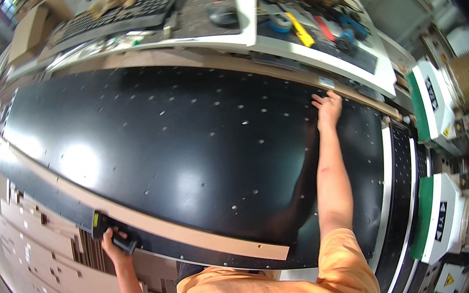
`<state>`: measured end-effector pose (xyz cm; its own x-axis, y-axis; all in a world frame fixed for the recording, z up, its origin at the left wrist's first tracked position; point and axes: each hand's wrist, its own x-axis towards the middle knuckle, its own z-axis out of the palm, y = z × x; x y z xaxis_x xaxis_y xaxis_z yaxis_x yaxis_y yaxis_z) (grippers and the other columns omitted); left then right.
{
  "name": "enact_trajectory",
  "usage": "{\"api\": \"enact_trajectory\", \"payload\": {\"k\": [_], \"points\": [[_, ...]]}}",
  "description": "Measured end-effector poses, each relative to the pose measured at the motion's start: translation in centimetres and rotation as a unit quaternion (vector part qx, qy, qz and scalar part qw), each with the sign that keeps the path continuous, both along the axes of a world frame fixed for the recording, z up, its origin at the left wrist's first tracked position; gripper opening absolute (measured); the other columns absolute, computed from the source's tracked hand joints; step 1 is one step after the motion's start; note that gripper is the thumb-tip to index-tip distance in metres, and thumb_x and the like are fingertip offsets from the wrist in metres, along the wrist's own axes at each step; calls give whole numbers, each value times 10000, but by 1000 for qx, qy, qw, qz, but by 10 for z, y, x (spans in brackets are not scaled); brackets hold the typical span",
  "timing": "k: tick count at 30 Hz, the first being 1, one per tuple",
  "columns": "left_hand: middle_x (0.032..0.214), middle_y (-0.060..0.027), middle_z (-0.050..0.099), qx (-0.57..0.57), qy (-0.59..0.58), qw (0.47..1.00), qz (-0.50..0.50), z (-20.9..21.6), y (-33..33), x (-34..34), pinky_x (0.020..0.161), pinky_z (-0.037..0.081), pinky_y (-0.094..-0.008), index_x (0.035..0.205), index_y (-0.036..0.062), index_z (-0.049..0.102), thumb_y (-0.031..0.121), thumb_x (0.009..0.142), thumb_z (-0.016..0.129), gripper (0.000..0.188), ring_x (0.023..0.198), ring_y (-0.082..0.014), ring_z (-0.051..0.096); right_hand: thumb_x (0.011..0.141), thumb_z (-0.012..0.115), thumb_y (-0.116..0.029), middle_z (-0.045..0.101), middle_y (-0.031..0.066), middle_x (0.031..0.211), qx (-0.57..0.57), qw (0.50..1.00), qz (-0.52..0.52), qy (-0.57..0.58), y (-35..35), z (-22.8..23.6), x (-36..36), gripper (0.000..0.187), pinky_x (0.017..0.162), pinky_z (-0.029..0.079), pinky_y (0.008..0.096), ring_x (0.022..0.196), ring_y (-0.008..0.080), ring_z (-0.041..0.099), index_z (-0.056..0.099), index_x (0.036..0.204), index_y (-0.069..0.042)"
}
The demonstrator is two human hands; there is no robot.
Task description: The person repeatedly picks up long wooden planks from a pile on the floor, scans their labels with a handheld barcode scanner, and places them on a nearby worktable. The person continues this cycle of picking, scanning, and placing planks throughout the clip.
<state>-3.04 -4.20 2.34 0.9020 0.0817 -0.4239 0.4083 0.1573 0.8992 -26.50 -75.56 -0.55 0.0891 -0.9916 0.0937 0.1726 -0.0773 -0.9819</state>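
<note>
My left hand is wrapped round a black handheld scanner with a yellow-green edge, over the near left edge of the black table. Close beside the scanner lies a long pale wooden strip, slanting along the near side. My right arm stretches across the tabletop. At its end, my right hand has its fingers apart and holds nothing, just short of a second long wooden strip at the far edge. A small white label sits on that strip, beyond the fingertips.
Behind the table, shelves hold a keyboard, a mouse, a yellow-handled tool and blue tape. Machine units with green and white housings stand at the right. Stacked boards lie at the lower left.
</note>
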Motion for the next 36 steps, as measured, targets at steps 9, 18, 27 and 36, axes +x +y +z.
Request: {"api": "enact_trajectory", "payload": {"k": [9,18,27,36], "points": [[659,-117,667,-11,-27,999,-33,22,-13,-6,437,463,-286,937,-13,653,313,873,644,332,495,-184,601,933,639,-155,546,74,1006,-257,873,343,234,166,77,48,275,715,485,334,772,168,525,533,1117,19],[775,-142,732,-106,39,989,-92,34,19,-33,322,339,-238,901,34,614,335,874,643,304,394,-114,506,813,759,-123,584,200,1119,-449,645,448,426,492,111,8,625,877,520,452,1050,378,577,498,1350,62],[650,15,556,-296,5,949,-106,50,102,-19,430,443,-258,944,62,710,415,841,701,368,469,-107,493,771,814,-226,622,230,1131,-478,610,420,473,589,167,-170,636,868,513,495,1002,423,632,561,1311,-5],[826,-50,652,-363,-75,924,-91,70,146,-96,581,564,-319,977,23,654,272,802,767,324,675,-154,643,812,749,-243,619,231,1230,-420,599,413,542,621,179,-239,660,876,534,503,1071,446,624,521,1402,-54]]}}
